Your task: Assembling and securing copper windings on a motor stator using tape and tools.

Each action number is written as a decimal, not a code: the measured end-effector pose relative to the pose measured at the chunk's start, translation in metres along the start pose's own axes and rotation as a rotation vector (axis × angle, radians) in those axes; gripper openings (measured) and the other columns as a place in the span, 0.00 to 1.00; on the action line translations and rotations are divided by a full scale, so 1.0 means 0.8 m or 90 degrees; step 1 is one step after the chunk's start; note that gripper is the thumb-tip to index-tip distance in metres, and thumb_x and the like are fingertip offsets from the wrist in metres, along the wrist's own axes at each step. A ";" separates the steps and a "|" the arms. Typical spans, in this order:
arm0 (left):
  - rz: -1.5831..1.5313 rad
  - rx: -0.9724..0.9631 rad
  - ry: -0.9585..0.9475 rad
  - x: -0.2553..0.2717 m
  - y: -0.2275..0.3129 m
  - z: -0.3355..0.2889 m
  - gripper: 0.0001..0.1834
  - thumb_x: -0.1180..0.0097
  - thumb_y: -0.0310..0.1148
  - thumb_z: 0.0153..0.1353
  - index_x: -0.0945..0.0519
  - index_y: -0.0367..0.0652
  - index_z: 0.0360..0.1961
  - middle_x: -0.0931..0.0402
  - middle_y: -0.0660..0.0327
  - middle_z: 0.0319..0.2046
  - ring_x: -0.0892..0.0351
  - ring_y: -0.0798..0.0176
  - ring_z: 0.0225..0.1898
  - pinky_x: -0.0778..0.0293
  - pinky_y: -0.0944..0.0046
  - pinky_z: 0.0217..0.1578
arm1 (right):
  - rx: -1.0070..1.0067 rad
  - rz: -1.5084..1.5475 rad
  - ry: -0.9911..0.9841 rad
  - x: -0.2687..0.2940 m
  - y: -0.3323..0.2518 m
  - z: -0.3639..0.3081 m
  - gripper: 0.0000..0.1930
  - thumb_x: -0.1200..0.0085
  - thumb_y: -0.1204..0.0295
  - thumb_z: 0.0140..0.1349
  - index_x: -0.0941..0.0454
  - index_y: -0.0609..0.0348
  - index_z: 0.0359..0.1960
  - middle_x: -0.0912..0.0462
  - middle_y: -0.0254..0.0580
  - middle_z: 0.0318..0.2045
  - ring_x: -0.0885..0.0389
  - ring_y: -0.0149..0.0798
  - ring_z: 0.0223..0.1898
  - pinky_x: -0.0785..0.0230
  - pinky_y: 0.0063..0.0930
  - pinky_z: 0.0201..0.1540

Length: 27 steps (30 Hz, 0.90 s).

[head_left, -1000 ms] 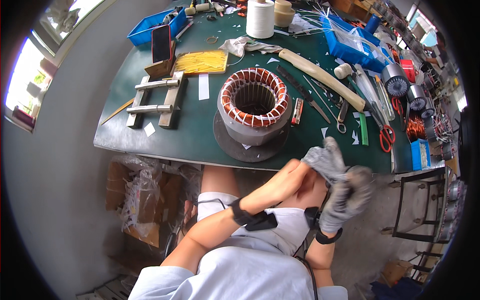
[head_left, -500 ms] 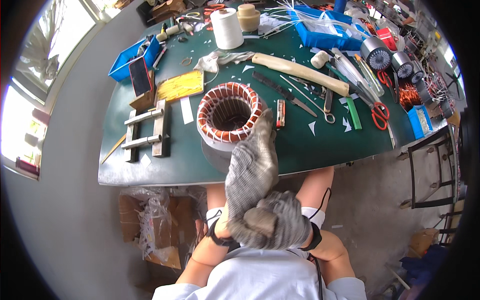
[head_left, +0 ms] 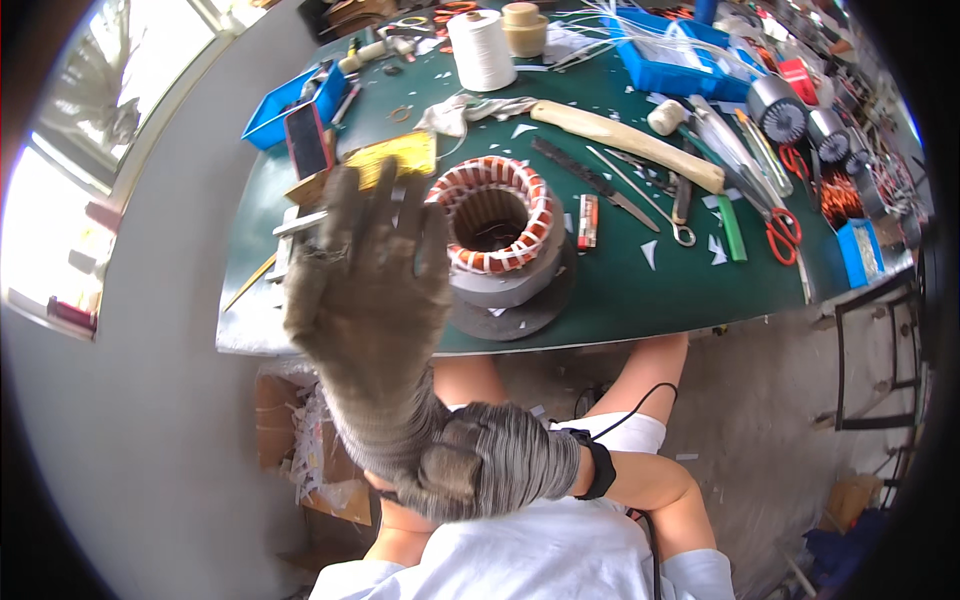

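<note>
My left hand [head_left: 370,280] wears a grey knit glove with a darkened palm. It is raised above the table's near edge, palm toward me, fingers apart and holding nothing. My right hand [head_left: 500,460], gloved alike, is closed around the cuff of the left glove [head_left: 375,415] at the wrist. Just right of my left fingers stands a motor stator [head_left: 505,285], a grey ring with copper windings laced in white cord around its top. It rests on a dark round base [head_left: 535,318], and neither hand grips it.
On the green table [head_left: 640,300] lie a wooden stick [head_left: 630,145], red-handled scissors [head_left: 783,237], a small box [head_left: 588,222] and a green-handled tool [head_left: 732,230]. Farther back are a white thread cone [head_left: 481,52] and blue trays [head_left: 290,105]. A metal frame [head_left: 297,230] is partly hidden behind my left hand.
My left hand has left the stator's right rim, swung left and turned palm toward me with fingers spread. My right hand moved left with it, still at its wrist. The view shifted slightly.
</note>
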<state>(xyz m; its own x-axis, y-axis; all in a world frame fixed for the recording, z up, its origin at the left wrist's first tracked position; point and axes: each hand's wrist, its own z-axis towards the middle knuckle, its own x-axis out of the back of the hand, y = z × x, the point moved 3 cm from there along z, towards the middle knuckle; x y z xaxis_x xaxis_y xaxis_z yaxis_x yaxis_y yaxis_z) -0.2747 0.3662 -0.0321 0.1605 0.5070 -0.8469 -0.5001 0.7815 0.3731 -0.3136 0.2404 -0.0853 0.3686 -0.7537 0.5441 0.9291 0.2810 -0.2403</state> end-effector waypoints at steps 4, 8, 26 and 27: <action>-0.087 0.035 0.111 0.019 -0.008 0.008 0.26 0.66 0.38 0.64 0.41 0.36 0.61 0.43 0.44 0.61 0.44 0.49 0.63 0.46 0.48 0.62 | -0.036 0.002 -0.015 -0.026 0.019 0.006 0.15 0.49 0.67 0.49 0.24 0.45 0.41 0.26 0.33 0.30 0.24 0.37 0.31 0.29 0.30 0.28; -0.245 0.043 0.065 0.052 -0.005 -0.012 0.25 0.63 0.38 0.65 0.39 0.37 0.60 0.36 0.51 0.56 0.36 0.56 0.58 0.38 0.48 0.57 | -0.049 0.020 -0.073 -0.035 0.017 0.009 0.15 0.50 0.69 0.52 0.24 0.44 0.43 0.26 0.31 0.28 0.24 0.36 0.28 0.31 0.29 0.24; 0.126 -0.051 0.119 0.120 0.000 -0.060 0.13 0.42 0.34 0.53 0.28 0.40 0.36 0.26 0.56 0.32 0.32 0.70 0.22 0.33 0.72 0.23 | -0.302 0.622 -0.194 -0.022 0.044 -0.025 0.08 0.45 0.67 0.54 0.24 0.57 0.30 0.25 0.39 0.31 0.26 0.41 0.37 0.34 0.35 0.42; 0.188 -0.116 0.077 0.127 0.015 -0.057 0.10 0.44 0.33 0.53 0.31 0.41 0.29 0.33 0.61 0.25 0.41 0.73 0.18 0.43 0.75 0.19 | -0.375 0.592 -0.328 -0.001 0.060 -0.024 0.07 0.47 0.66 0.57 0.23 0.55 0.33 0.23 0.41 0.36 0.25 0.43 0.41 0.35 0.35 0.47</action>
<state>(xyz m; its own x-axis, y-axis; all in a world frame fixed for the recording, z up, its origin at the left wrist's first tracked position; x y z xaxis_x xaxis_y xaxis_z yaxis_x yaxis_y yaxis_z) -0.3034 0.4105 -0.1312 -0.1093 0.6462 -0.7553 -0.6550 0.5247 0.5437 -0.2697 0.2432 -0.1126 0.9801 -0.0466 0.1930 0.1982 0.1743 -0.9645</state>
